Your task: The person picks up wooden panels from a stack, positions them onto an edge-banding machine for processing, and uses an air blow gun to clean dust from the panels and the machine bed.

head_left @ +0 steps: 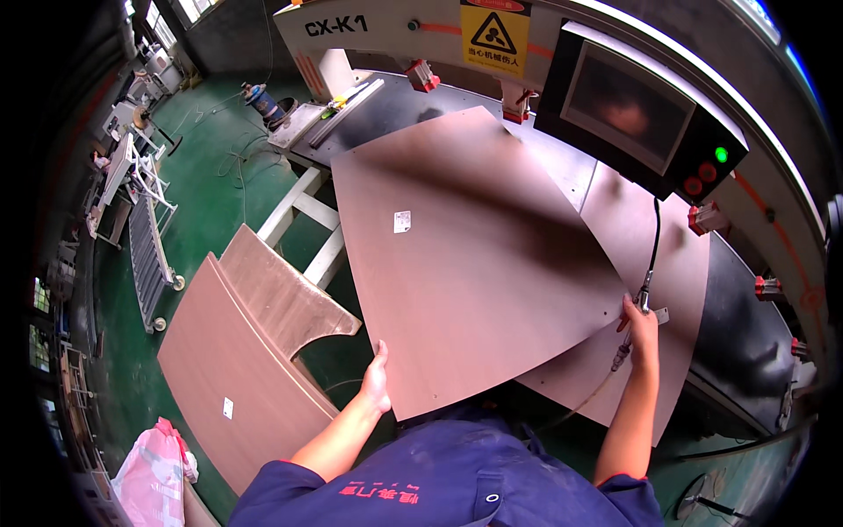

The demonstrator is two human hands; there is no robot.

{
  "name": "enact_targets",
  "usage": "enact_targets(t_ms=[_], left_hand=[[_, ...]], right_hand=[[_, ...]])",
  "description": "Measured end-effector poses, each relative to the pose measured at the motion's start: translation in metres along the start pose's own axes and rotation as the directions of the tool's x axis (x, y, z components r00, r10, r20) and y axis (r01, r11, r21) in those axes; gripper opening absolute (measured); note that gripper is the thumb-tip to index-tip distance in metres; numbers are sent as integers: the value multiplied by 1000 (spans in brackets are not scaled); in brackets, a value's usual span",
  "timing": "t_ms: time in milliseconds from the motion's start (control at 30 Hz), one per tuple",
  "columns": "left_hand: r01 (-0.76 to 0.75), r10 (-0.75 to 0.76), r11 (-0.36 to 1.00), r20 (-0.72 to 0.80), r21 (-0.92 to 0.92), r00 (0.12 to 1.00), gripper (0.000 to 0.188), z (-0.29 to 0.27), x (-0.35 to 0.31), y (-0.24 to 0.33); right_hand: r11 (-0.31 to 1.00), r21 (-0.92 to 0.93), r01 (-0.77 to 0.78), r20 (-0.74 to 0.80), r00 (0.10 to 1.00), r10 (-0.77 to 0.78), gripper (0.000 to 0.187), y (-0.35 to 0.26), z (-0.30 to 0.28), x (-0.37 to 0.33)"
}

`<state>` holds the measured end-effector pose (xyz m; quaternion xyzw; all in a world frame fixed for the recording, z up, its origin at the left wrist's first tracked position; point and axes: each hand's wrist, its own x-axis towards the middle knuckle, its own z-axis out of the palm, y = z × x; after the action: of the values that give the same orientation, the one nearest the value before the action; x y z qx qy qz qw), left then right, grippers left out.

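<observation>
A large brown panel (pixel 474 263) with a small white label lies tilted across the front of the machine table, partly over a second brown panel (pixel 680 255). My left hand (pixel 376 384) grips its near left edge, some fingers hidden by the board. At its right corner, my right hand (pixel 641 329) is closed round an air blow gun (pixel 644 297), thumb side close against the panel. A thin black nozzle rises from the gun toward the control screen, and a hose trails from it below the hand.
Another labelled brown panel (pixel 237 369) leans on a worn board (pixel 285 294) at the left. Overhead spans a machine beam with a control screen (pixel 628 105) and red-tipped fittings. A pink plastic bag (pixel 149 470) sits lower left; a wheeled rack (pixel 151 255) stands farther off.
</observation>
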<state>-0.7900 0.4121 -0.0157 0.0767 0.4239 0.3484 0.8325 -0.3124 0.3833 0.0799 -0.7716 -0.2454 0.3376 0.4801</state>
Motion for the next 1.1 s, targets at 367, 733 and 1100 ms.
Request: enact_targets(t_ms=[367,733,1100], left_hand=[[55,-40,989,-113,137,993,68,-4,-46,69],[187,542,408,-402,894,738,69,-47,-21,207],[399,754,24,-279,917,595,68,-48,84,315]], right_hand=[[961,-274,-28,234,968,95,30,5,-4,-4],[925,-328,-190,428,843,326,25,22,57,-134],[935,-262,-240,539,767,348,28,32,175,-151]])
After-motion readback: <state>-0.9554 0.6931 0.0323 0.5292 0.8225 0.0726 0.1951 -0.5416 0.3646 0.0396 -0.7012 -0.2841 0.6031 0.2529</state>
